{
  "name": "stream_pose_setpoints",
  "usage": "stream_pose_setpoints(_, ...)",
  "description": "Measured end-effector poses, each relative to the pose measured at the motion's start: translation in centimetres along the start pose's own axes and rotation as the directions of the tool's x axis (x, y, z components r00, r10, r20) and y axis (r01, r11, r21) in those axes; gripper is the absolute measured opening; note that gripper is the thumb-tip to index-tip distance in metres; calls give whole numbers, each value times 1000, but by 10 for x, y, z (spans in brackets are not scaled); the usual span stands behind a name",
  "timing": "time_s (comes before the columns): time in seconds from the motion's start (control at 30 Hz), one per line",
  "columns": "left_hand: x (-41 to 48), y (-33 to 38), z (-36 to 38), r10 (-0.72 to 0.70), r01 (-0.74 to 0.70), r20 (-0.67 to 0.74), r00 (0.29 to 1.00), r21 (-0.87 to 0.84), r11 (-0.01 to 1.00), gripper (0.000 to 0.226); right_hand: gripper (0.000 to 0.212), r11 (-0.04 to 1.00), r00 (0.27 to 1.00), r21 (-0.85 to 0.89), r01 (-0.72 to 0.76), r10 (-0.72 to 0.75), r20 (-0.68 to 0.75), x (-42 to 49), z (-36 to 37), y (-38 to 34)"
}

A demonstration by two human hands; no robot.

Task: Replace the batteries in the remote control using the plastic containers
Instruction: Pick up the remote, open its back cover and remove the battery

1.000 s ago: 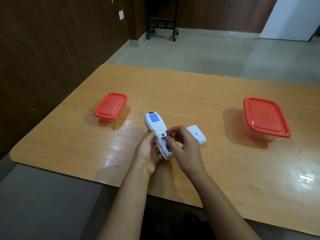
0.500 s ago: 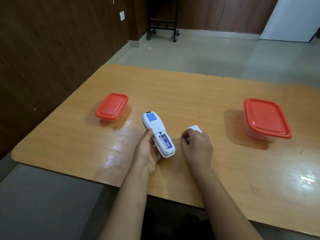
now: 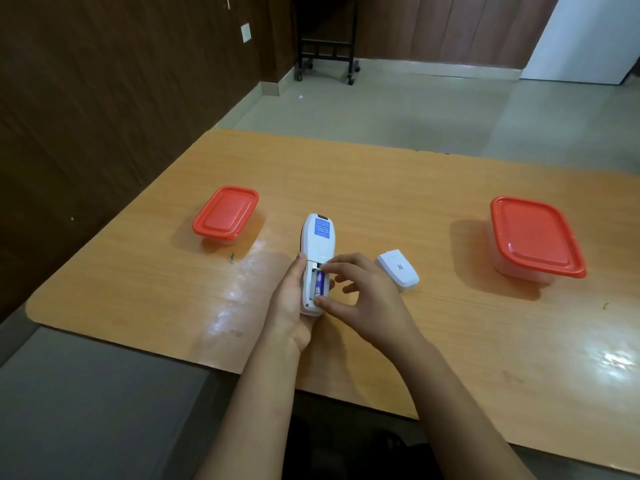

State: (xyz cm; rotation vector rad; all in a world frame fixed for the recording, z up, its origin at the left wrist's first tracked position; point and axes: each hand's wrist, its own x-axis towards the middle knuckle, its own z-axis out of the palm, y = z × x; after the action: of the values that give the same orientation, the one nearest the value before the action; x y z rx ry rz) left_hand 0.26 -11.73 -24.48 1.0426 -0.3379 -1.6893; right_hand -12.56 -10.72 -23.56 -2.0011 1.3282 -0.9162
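Observation:
A white remote control lies back-up on the wooden table, its battery compartment uncovered. My left hand grips its near end. One purple battery sits in the compartment. My right hand pinches that battery lengthwise, with the forefinger at its far end and the thumb at its near end. The white battery cover lies on the table just right of my right hand. A small container with a red lid stands at the left, a larger one at the right; both lids are on.
The table's near edge runs just behind my wrists, with grey floor below. A dark wood-panelled wall runs along the left. A black wheeled stand is at the far end of the room.
My right hand took a purple battery out to the table beside the cover, then came back to the compartment and now pinches the remaining battery. My left hand kept hold of the remote.

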Motion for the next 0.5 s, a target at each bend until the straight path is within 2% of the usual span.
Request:
stream_pose_setpoints(0.13, -2, 2, 0, 11, -11, 24, 1000, 6, 1000, 46, 43, 999, 1000, -53, 11, -11, -2, 2, -3, -1)
stream_pose_setpoints(0.23, -4, 2, 0, 21, -22, 4, 1000, 94, 995, 44, 43, 990, 999, -131, 43, -45, -13, 1, -5, -2)
stream_pose_setpoints(0.37, -7, 3, 0, 50, -50, 4, 999, 190, 980, 41, 46, 965, 998, -254, 60, -52, 38, 0, -6, -5)
stream_pose_setpoints(0.5, -9, 5, 0, 63, -62, 5, 998, 231, 971, 40, 42, 956, 998, -285, 66, -60, 31, -1, -5, -8)
